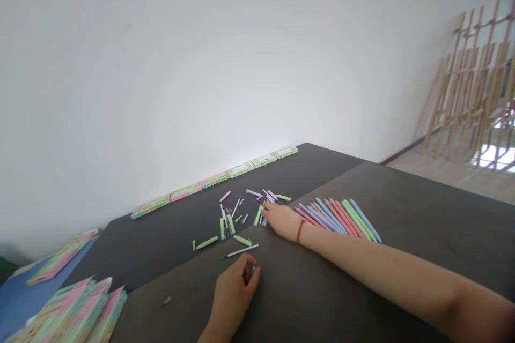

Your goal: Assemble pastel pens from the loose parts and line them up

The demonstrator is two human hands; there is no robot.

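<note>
My left hand (235, 290) is above the near part of the dark table, fingers curled and thumb against the index finger. Something small and bluish may be between them, too blurred to name. Just beyond it lies a white pen refill with a dark tip (240, 251). My right hand (282, 221), a red cord at its wrist, reaches into the scattered pen parts. Its fingers are bent down, and what they hold, if anything, is hidden. Around them are light green barrels (258, 216), purple pieces (253, 193) and a green pen part (207, 243).
Beside my right forearm lies a row of pink, green, blue and purple pencil-like sticks (340, 214). Several flat printed boxes (215, 179) line the wall edge. Stacked printed packets (80, 313) stand at lower left, near a blue surface (24, 300). Wooden racks (475, 86) lean at right.
</note>
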